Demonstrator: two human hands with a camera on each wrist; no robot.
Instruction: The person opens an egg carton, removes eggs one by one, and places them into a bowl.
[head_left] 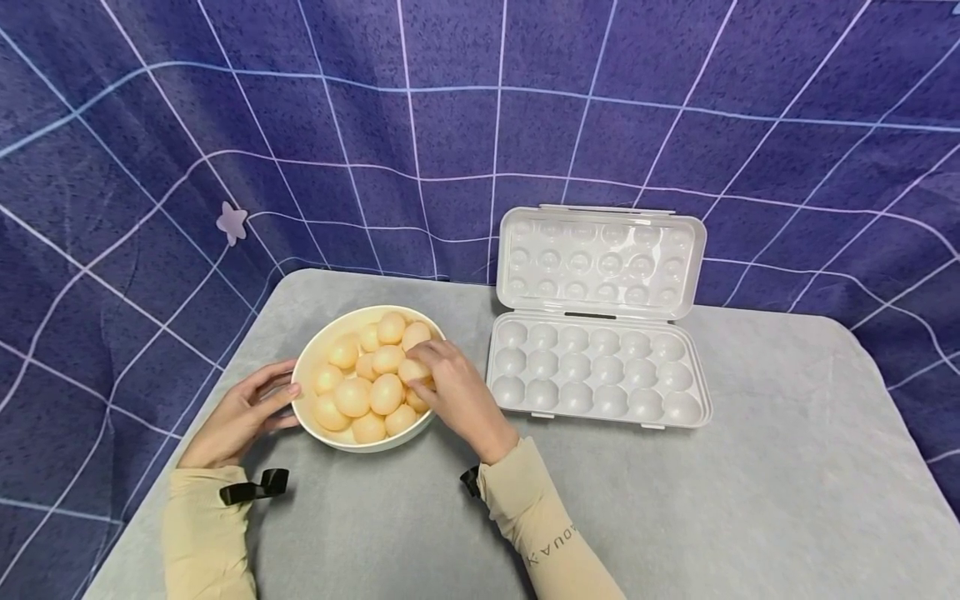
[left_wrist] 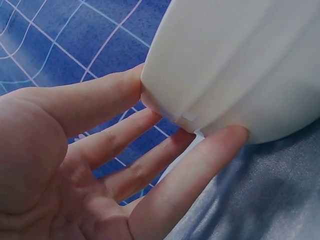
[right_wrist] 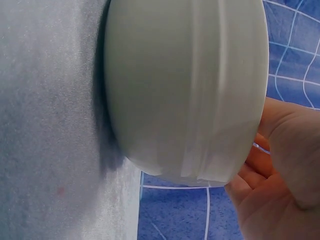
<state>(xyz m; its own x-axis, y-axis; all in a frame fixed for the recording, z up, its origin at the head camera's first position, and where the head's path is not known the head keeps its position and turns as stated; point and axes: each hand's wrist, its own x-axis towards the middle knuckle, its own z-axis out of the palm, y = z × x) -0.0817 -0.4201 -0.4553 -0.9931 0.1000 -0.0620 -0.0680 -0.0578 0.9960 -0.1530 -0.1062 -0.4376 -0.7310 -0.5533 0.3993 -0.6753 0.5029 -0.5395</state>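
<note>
A pale cream bowl point(head_left: 300, 408) full of light-coloured eggs point(head_left: 352, 397) stands on the left part of the table. At its left edge my left hand point(head_left: 243, 414) holds the bowl, thumb tip on the rim point(left_wrist: 143, 80) and fingers against the outer wall. Over the bowl's right side, my right hand point(head_left: 457, 392) grips an egg point(head_left: 413, 372) between thumb and fingers. In the right wrist view the bowl's wall point(right_wrist: 165, 90) hides the eggs, and the fingertips of my right hand point(right_wrist: 280, 165) are behind the rim.
Right of the bowl lies a white plastic egg box point(head_left: 600, 367), its dimpled lid point(head_left: 600, 262) standing up at the back and its rows of hollows bare. A grey cloth covers the table point(head_left: 780, 467). Behind hangs a blue gridded curtain point(head_left: 450, 125) with a star-shaped clip point(head_left: 232, 223).
</note>
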